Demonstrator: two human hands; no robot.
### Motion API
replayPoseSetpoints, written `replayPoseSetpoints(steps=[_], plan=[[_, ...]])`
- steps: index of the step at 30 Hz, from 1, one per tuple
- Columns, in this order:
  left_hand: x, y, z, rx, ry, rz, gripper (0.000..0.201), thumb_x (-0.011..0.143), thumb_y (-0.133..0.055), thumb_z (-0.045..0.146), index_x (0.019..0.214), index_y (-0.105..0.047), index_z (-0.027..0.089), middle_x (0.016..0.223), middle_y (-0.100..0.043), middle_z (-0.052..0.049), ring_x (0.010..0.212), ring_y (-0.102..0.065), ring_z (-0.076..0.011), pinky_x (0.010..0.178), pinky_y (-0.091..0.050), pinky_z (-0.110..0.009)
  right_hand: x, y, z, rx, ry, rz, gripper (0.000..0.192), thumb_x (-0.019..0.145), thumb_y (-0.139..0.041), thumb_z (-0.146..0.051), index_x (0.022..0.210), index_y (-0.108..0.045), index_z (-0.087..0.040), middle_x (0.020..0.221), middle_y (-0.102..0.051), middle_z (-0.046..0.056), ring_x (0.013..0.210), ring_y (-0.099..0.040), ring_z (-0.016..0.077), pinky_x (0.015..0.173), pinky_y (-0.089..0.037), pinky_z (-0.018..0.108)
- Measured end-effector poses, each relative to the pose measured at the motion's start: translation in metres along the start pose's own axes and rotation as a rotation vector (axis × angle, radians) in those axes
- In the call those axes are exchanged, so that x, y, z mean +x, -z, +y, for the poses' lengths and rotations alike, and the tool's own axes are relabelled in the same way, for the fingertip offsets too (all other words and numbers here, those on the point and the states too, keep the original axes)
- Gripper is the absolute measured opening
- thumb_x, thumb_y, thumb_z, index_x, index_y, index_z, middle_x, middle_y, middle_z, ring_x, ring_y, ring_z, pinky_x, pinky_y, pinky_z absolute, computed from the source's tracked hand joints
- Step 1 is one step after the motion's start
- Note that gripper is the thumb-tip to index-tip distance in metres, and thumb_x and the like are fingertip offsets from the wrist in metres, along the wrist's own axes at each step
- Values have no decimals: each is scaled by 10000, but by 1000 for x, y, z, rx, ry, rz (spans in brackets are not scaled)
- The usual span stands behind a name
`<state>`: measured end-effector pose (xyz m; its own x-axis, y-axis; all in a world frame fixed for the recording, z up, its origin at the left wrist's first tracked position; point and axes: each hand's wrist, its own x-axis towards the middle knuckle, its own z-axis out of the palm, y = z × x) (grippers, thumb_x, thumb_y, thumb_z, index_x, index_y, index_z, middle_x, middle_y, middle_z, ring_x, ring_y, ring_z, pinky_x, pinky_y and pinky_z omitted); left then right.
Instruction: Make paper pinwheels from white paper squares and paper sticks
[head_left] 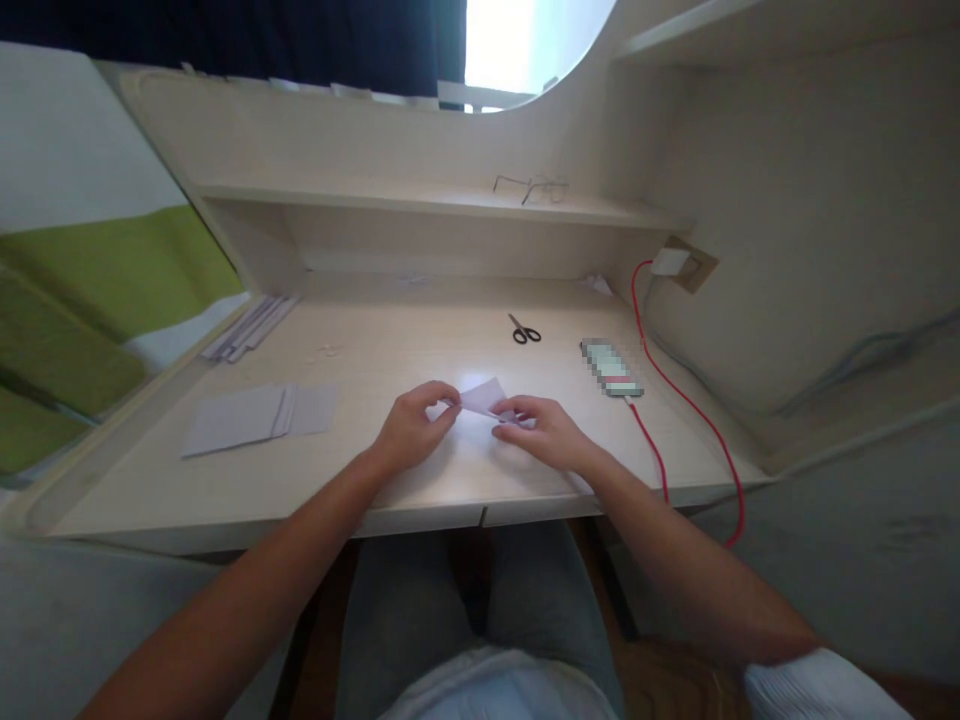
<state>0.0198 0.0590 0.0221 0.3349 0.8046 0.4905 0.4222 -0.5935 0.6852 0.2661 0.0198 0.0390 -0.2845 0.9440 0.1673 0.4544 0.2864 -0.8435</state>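
A small piece of folded white paper (482, 396) is held between my two hands, just above the desk. My left hand (415, 425) pinches its left end between thumb and fingers. At its right side, my right hand (546, 432) has thumb and fingertips closed on the edge. The paper's upper corner points away from me; its lower part is partly hidden by my fingers. Beyond my hands lie scissors (523, 330) with black handles, apart from both hands.
Flat paper sheets (236, 420) lie stacked at left, with folded paper strips (251, 328) behind them. A phone (611, 368) on a red cable (697, 405) lies at right, plugged in at the wall. Glasses (532, 187) rest on the shelf (390, 200). Crumpled paper (598, 284) sits at the back.
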Motion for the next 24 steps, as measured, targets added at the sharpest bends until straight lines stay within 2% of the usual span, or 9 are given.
replayPoseSetpoints(steps=[3, 5, 7, 10, 13, 16, 19, 21, 24], plan=[[26, 3, -10, -38, -27, 57, 102, 874, -605, 217, 914, -697, 202, 934, -748, -36, 867, -707, -184, 849, -597, -361, 35, 8, -1, 237, -59, -10, 433, 911, -595, -566, 996, -753, -171, 867, -752, 53, 788, -713, 189, 734, -526, 304], [43, 4, -18, -55, -41, 101, 96, 861, -601, 206, 912, -682, 196, 920, -734, -32, 828, -702, -167, 822, -606, -335, 60, 10, 1, 381, -119, 39, 438, 900, -569, -583, 937, -707, -169, 758, -713, 34, 684, -714, 174, 654, -523, 284], [59, 3, -26, -52, -66, 138, 102, 846, -585, 179, 903, -668, 194, 923, -719, -31, 850, -693, -162, 818, -605, -319, 83, 10, 5, 419, -138, 146, 307, 758, -747, -431, 909, -624, -194, 705, -680, -12, 603, -690, 154, 576, -495, 249], [77, 0, -37, -62, -124, 164, 133, 825, -556, 118, 880, -653, 189, 946, -698, -42, 913, -675, -166, 838, -598, -315, 110, 7, 12, 387, -220, 195, 422, 623, -804, -243, 967, -561, -224, 692, -683, -47, 509, -632, 138, 484, -433, 225], [83, -4, -44, -83, -172, 171, 162, 806, -548, 69, 861, -648, 184, 962, -691, -52, 935, -668, -172, 843, -591, -320, 125, 1, 19, 330, -268, 97, 258, 658, -747, -222, 887, -636, -184, 662, -688, -21, 498, -588, 130, 484, -405, 230], [80, -7, -43, -113, -183, 170, 211, 806, -551, 54, 913, -665, 195, 1016, -705, -53, 990, -672, -182, 857, -584, -322, 129, -5, 27, 316, -250, 71, 98, 683, -698, -222, 747, -691, -148, 649, -685, -1, 564, -586, 132, 545, -411, 233], [75, -9, -38, -223, -46, 224, 376, 823, -579, 90, 1166, -627, 237, 1188, -687, -56, 1034, -675, -182, 848, -581, -316, 126, -10, 31, 338, -246, 101, 157, 695, -707, -268, 782, -733, -141, 709, -719, 10, 621, -609, 150, 591, -427, 244], [75, -11, -37, -313, 81, 271, 421, 831, -636, 171, 1240, -569, 246, 1256, -662, -70, 1020, -678, -188, 794, -576, -303, 124, -12, 31, 374, -240, 126, 202, 690, -734, -304, 806, -749, -140, 747, -738, 25, 647, -626, 162, 617, -444, 256], [77, -15, -39, -364, 264, 301, 472, 785, -744, 318, 1208, -566, 207, 1136, -675, -79, 913, -672, -190, 733, -556, -297, 120, -15, 29, 451, -236, 138, 248, 676, -770, -338, 824, -761, -140, 791, -755, 45, 667, -639, 170, 652, -463, 273]])
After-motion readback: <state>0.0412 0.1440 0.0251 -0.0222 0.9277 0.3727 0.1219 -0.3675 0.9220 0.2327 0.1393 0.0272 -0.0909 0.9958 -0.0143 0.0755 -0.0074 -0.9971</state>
